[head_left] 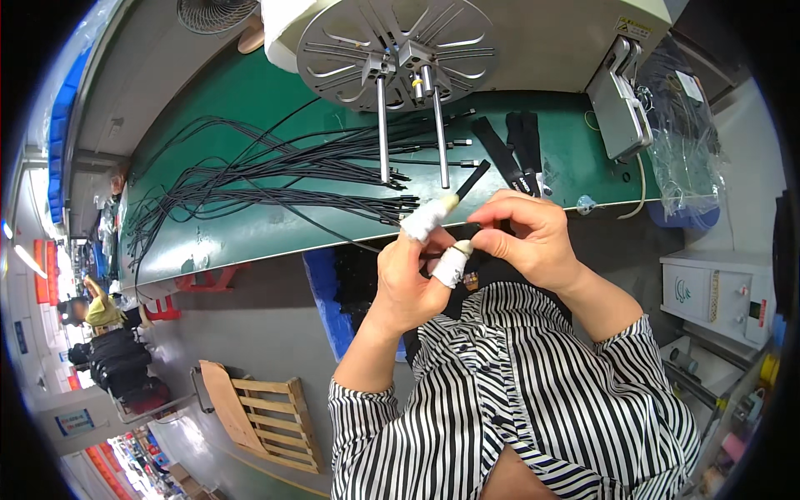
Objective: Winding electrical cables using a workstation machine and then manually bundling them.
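My left hand point(408, 279) is closed, with white wraps on its thumb and index finger. A black cable point(333, 234) runs from the table into it. A narrow black strap point(475, 178) sticks up past the index fingertip. Just to the right, my right hand point(533, 237) pinches thumb against index finger close to the left thumb. A small dark piece shows at that pinch, too little to name. Behind both hands, a bundle of black cables point(275, 158) with metal plug ends lies across the green table point(225, 242).
A machine's round slotted metal disc point(333, 71) overhangs the table, with two rods point(383, 133) pointing down towards my hands. Black straps point(504, 154) lie right of them. A grey hinged box point(618, 108) stands at right. Below the table edge is a blue bin point(321, 287).
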Available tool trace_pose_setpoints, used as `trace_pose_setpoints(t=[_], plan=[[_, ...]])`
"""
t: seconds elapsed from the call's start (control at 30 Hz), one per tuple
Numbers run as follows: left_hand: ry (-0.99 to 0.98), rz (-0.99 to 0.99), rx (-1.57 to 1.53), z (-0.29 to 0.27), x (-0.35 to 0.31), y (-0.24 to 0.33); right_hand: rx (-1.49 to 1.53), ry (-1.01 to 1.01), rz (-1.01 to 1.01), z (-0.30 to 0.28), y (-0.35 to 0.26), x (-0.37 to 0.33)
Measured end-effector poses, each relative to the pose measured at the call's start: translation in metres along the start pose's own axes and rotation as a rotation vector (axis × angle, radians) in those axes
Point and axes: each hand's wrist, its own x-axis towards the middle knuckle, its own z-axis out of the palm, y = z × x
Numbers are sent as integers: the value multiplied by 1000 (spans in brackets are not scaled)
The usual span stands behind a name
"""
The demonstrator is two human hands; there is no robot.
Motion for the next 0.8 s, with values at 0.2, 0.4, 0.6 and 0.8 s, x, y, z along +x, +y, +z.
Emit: trace_pose_setpoints(t=[0.2, 0.4, 0.6, 0.8], plan=[[-204, 259, 149, -27, 25, 12, -119, -79, 47, -6, -4, 7], [-254, 380, 600, -49, 61, 45, -664, 111, -565, -8, -12, 45], [36, 375, 677, -54, 111, 5, -661, 423, -294, -2, 27, 98], [343, 318, 488, -49, 112, -62, -510, 472, -180, 3, 39, 102]])
